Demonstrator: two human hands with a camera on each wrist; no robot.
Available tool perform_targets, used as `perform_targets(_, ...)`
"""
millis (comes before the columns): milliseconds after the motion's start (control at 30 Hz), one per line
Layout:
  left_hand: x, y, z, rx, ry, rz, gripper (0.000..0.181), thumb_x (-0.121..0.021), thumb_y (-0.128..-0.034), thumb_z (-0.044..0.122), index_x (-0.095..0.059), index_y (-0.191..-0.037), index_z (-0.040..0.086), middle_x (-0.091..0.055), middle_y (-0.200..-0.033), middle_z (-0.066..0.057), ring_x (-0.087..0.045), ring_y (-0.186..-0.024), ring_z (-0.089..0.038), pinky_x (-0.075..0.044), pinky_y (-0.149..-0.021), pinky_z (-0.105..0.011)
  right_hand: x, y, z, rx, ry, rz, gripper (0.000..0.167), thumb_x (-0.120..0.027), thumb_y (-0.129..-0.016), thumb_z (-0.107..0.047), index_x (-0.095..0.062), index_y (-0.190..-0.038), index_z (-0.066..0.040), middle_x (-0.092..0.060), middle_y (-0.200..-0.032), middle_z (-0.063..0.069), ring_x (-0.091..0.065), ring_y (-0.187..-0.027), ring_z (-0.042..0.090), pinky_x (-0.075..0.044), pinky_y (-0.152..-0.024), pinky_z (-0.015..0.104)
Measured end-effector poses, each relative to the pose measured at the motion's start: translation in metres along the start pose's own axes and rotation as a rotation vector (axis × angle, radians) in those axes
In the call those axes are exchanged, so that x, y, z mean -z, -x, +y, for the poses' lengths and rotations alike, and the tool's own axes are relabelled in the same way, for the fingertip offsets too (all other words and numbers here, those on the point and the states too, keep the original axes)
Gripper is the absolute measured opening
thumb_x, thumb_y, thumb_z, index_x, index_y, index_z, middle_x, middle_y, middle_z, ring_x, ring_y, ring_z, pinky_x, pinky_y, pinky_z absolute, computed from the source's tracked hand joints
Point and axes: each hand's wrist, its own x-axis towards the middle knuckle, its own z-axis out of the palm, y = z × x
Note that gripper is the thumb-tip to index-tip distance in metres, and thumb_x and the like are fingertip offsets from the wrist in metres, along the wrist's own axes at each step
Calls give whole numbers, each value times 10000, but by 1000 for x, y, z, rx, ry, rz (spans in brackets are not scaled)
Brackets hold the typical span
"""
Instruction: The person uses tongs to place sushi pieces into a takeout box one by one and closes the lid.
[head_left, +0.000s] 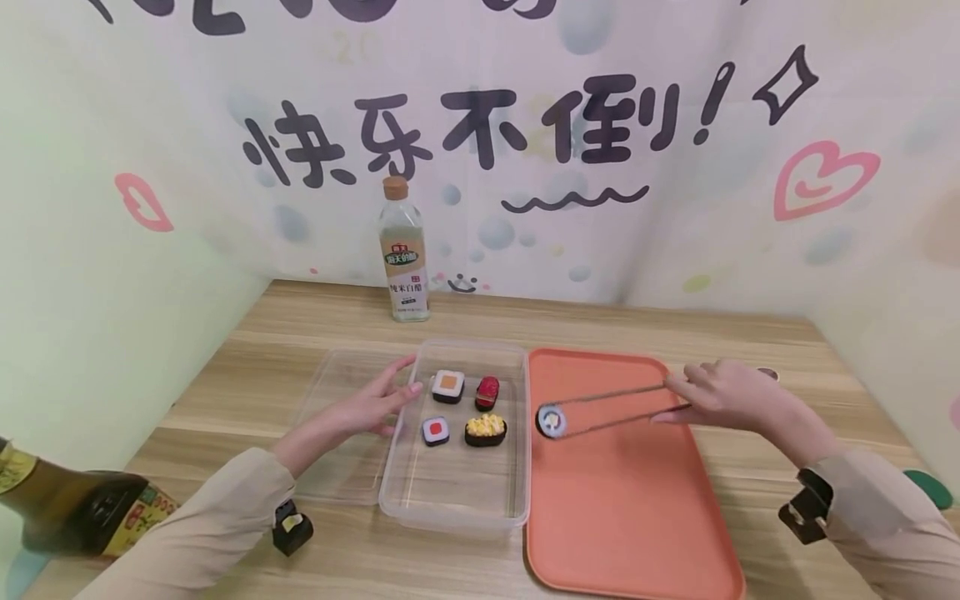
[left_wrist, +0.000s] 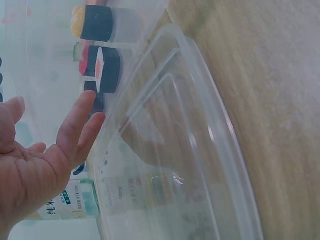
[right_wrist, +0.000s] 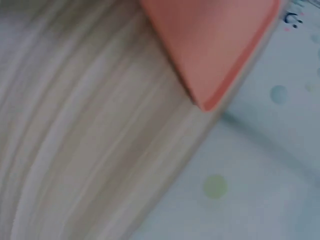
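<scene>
My right hand (head_left: pixel 723 400) grips slender grey tongs (head_left: pixel 615 396) above the orange tray. A round sushi roll (head_left: pixel 552 421) sits between their tips, near the tray's left edge. My left hand (head_left: pixel 378 402) lies at the left rim of a clear plastic container (head_left: pixel 457 496), fingers loosely extended; the left wrist view also shows the hand (left_wrist: pixel 45 155), gripping nothing. Inside the container are a square roll with an orange centre (head_left: pixel 447 385), a red-topped sushi (head_left: pixel 487 392), a roll with a red centre (head_left: pixel 435 430) and a yellow-topped sushi (head_left: pixel 485 430). The right wrist view shows no hand.
The orange tray (head_left: pixel 622 517) stands against the container's right side. A clear lid (head_left: pixel 337 467) lies under my left forearm. Behind stands a vinegar bottle (head_left: pixel 405 267); a dark sauce bottle (head_left: pixel 82 508) is at the left. A printed cloth (head_left: pixel 480 233) hangs at the back.
</scene>
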Motion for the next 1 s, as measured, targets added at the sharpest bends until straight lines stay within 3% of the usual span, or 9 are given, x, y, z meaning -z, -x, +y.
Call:
perform_targets(133,1,0,-1,0,3,-3,656,-399,-976,322,5,-1469,164,-275,-1402,-334,-384,-1236,-484,-549,-826,-411,4,-20,4,-24,34,37,499,-340,-963,-456,-511,-766,-31,-246,-494,-35,-130,-408,66,-93,-334,192)
perform_targets(267,1,0,-1,3,9,-4,652,-398,-977,315,4,-1468,167,-285,-1394,-335,-407,-1223,-473,-550,-824,-410,0,-49,-1,-26,7,42,513,-332,-958,-485,-460,-708,-55,-216,-495,-51,-117,-408,60,-90,-335,192)
perform_targets(433,0,1,0,4,-2,2,671,-411,-969,341,-1,-1470,164,-305,-1384,-339,-450,-1191,-451,-557,-803,-397,-14,-86,-20,46,-36,-79,504,-281,-960,-510,-402,-678,-110,-192,-490,-72,-106,-381,47,-95,-324,189)
perform_targets(600,0,1,2,14,-10,10,683,-422,-960,359,-8,-1473,179,-295,-1395,-335,-447,-1197,-446,-542,-846,-426,-29,-111,-38,111,-76,-198,499,-428,-887,-571,-368,-638,-142,-226,-458,-74,-144,-350,51,-65,-384,189)
perform_targets(800,-1,2,3,19,-4,16,675,-428,-959,346,-19,-1474,191,-281,-1407,-328,-409,-1226,-463,-540,-850,-431,-44,-122,-51,158,-56,-342,537,-537,-773,-639,-345,-632,-158,-202,-456,-86,-104,-376,53,-19,-429,209)
perform_targets(1000,-1,3,3,28,-9,24,666,-424,-962,336,-23,-1474,193,-273,-1413,-326,-382,-1243,-476,-535,-856,-438,-51,-116,-48,137,-67,-349,529,-510,-780,-660,-421,-664,-151,-277,-459,-79,-114,-399,49,-75,-383,191)
